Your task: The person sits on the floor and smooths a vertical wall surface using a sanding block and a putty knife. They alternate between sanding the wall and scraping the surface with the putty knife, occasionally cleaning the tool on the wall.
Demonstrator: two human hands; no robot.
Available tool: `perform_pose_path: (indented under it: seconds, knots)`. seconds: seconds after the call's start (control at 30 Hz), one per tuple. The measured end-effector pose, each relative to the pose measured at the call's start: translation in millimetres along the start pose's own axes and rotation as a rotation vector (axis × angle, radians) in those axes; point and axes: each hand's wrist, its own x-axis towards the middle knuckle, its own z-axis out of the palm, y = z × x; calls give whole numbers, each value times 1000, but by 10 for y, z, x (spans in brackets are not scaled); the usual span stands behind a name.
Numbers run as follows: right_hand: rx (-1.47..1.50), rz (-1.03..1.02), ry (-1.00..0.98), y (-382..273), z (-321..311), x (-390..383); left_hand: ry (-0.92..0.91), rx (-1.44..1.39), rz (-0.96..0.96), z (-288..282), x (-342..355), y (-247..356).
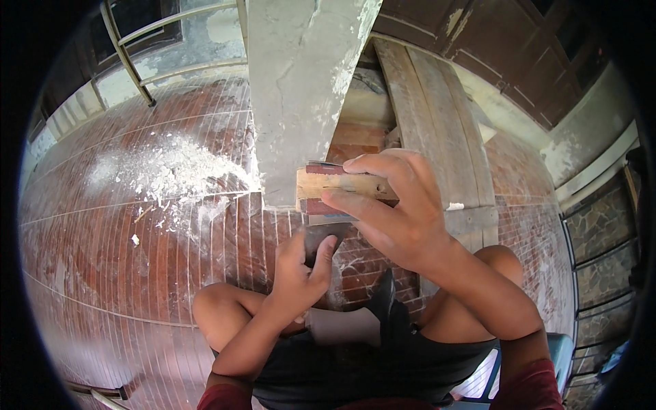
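Note:
In front of the pillar's base, my right hand [403, 212] grips a wooden block [345, 183] from its right side, fingers on its upper face. Reddish-brown sandpaper [318, 207] shows along the block's near and far edges. Just below, my left hand [301, 270] is closed, its thumb pressing on a dark grey strip of sandpaper [321, 240] that reaches up to the block. Whether the strip and the paper on the block are one piece, I cannot tell. A grey-brown sheet [345, 326] lies across my lap.
A grey pillar [294, 89] with patchy plaster rises straight ahead. White flakes and dust [178, 171] cover the red tiled floor [102, 253] to its left. Wooden planks [437, 116] lie at the right. A metal ladder-like frame [130, 58] stands at the far left.

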Motion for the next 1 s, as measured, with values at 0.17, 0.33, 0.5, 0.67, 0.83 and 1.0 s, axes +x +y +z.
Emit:
perform_pose_path:
  seconds: [0.17, 0.33, 0.5, 0.67, 0.83, 1.0]
  knots:
    - [-14, 46, -42, 67, -24, -58, 46, -137, -342, -74, -18, 26]
    - [41, 56, -59, 82, -43, -61, 43, -108, -110, 21, -28, 31]
    - [39, 25, -61, 54, -23, -59, 63, -99, -162, -64, 4, 54]
    - [95, 64, -54, 37, 13, -47, 23, -197, -304, -24, -9, 44]
    - [193, 151, -121, 51, -6, -37, -18, -63, -65, -23, 37, -12]
    - [233, 165, -213, 69, 12, -66, 80, -312, -342, -152, 73, -76]
